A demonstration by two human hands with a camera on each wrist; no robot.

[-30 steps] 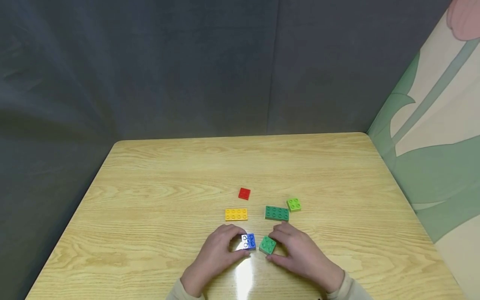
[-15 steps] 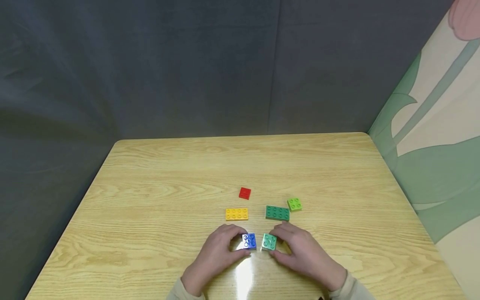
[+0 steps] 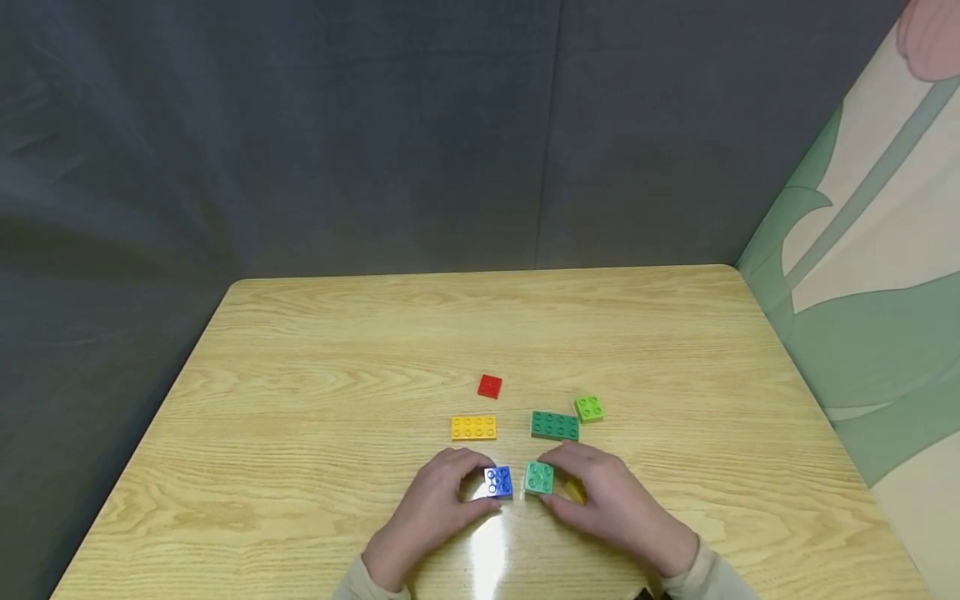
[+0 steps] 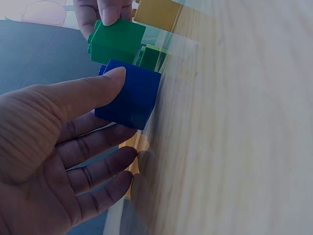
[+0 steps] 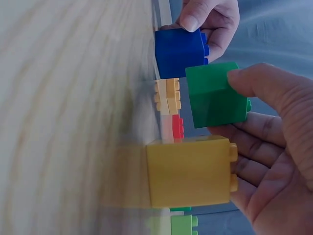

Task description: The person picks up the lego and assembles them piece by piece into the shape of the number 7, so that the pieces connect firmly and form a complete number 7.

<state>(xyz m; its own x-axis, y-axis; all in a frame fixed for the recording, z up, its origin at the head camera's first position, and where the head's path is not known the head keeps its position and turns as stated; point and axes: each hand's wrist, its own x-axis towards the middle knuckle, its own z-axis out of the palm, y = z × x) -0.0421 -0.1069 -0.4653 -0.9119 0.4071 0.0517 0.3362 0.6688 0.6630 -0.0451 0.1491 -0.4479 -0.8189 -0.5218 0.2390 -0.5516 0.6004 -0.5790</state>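
Note:
With thumb and fingers, my left hand [image 3: 431,504] pinches a square blue brick [image 3: 498,482], which stands studs up at the table's near side. To its right, my right hand [image 3: 611,496] pinches a square green brick [image 3: 538,478] between thumb and fingertips. The right wrist view shows this green brick [image 5: 215,95] raised a little off the table, apart from the blue brick. Beneath the right palm stands a yellow brick [image 5: 190,174], mostly hidden by the hand in the head view.
Beyond the hands lie a long yellow brick [image 3: 473,428], a long dark green brick [image 3: 555,426], a small lime green brick [image 3: 588,408] and a flat red brick [image 3: 490,386]. A dark curtain [image 3: 390,142] hangs behind the wooden table [image 3: 337,350].
My right hand has turned the green brick square with the blue one, then lifted it slightly. The yellow brick under that palm has come into sight. My left hand has stayed put.

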